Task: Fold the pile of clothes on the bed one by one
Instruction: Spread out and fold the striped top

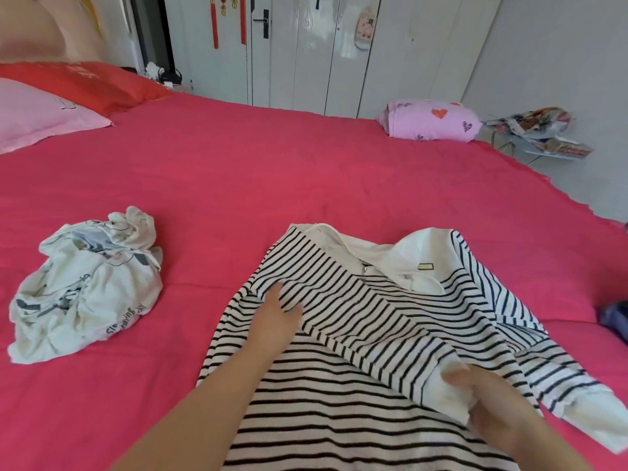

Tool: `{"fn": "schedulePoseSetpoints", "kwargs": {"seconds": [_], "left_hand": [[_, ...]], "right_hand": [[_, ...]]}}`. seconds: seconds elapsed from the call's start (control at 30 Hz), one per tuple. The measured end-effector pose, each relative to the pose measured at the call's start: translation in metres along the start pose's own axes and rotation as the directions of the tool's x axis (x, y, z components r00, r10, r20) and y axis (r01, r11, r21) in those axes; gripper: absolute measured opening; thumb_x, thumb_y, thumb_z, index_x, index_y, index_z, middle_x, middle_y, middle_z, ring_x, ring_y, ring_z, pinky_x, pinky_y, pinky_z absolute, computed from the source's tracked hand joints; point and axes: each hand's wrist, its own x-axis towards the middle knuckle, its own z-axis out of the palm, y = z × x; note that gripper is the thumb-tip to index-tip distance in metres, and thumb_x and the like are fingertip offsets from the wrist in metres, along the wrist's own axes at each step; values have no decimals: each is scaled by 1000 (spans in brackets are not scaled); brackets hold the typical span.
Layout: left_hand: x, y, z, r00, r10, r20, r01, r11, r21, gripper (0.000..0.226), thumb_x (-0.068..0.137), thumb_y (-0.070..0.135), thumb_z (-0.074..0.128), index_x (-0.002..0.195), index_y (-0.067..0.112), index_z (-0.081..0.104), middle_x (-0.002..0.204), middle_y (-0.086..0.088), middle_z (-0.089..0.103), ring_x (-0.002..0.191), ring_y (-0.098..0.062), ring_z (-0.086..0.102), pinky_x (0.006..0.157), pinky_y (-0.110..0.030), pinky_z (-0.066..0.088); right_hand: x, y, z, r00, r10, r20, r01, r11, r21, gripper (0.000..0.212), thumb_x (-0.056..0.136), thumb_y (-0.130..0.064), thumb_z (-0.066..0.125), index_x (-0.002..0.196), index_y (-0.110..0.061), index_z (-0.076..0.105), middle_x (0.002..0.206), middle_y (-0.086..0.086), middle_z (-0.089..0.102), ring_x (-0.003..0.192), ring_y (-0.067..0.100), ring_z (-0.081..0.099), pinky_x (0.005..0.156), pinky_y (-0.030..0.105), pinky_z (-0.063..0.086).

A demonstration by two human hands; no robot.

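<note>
Your right hand (492, 406) pinches the white cuff (440, 390); your left hand (277, 316) lies flat on the striped shirt (339, 419), whose sleeve (367, 321) runs diagonally between them.

A wide bed (238, 171) covered by a bright pink sheet is spread across the middle of the view. At ten o'clock a padded beige headboard (44, 28) is seen, with a red pillow (85, 83) and a pale pink pillow (40, 110) laid below it. At eleven o'clock a small bedside stand (166, 78) is partly hidden behind the red pillow. At twelve o'clock the far side is filled by white wardrobe doors (339, 62), beside a white door fitted with a black handle (261, 23); red tasselled ornaments (215, 25) are hung there. A plain white wall (560, 45) is shown at one o'clock, and a low rack (543, 141) heaped with colourful packets is placed at two o'clock. The room is lit evenly by soft daylight.
</note>
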Motion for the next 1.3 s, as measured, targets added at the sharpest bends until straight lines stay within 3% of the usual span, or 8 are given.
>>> {"fn": "schedulePoseSetpoints", "kwargs": {"seconds": [0.33,0.5,0.63,0.8,0.97,1.1,1.23,1.3], "left_hand": [[46,4,-17,925,-281,-255,26,718,-696,54,83,-8,54,134,6,47,128,-11,56,108,-23,56,90,-31,47],[51,-19,-44,872,-294,-392,71,867,-492,49,80,-2,52,129,4,53,131,-13,55,118,-26,52,102,-37,42],[46,-24,-48,904,-70,-422,112,991,77,33,73,9,51,103,-2,60,131,-21,49,124,-41,42,102,-49,38],[14,3,-2,858,503,-106,-362,737,571,59,92,34,43,146,17,27,156,-9,16,140,-33,19,113,-49,18],[6,-22,28,932,90,352,-340,559,756,75,84,73,17,146,40,-8,156,6,-18,142,-23,-19,111,-51,-14],[12,-22,25,931,-35,363,-288,540,791,79,81,77,17,146,41,-10,156,5,-18,143,-25,-19,111,-52,-13],[-13,4,47,939,113,326,-333,543,771,72,91,64,24,148,33,-7,156,0,-17,143,-26,-17,112,-52,-12],[-29,13,69,896,245,371,-443,550,708,68,92,62,22,148,35,-6,156,1,-16,143,-24,-18,112,-49,-14]], "right_hand": [[0,-1,-1,996,-85,40,93,961,-261,27,82,-3,62,107,-10,64,96,8,72,86,21,67,60,27,53],[-9,9,17,990,-89,108,132,855,-501,40,72,-9,69,111,-16,60,96,5,67,81,18,65,62,27,57],[-17,8,30,972,-232,39,122,356,-927,60,80,-35,65,132,-31,36,117,-8,51,102,10,54,80,20,48],[-17,6,57,684,-679,265,381,23,-924,57,89,-59,37,142,-39,30,144,-12,36,133,7,31,109,19,23],[0,49,65,836,-352,422,348,-255,-902,69,80,-68,-11,137,-55,25,147,-25,11,140,6,10,115,34,6],[-5,68,51,881,-338,330,255,-247,-935,62,90,-65,4,117,-49,57,125,-20,57,109,7,62,97,32,40],[-16,49,48,852,-272,448,407,-195,-892,98,51,-81,-5,143,-50,13,138,-27,-10,132,-3,-8,117,35,3],[-19,40,44,839,-261,477,483,-45,-875,97,56,-81,7,143,-43,24,140,-28,2,132,-6,-4,117,29,4]]}}
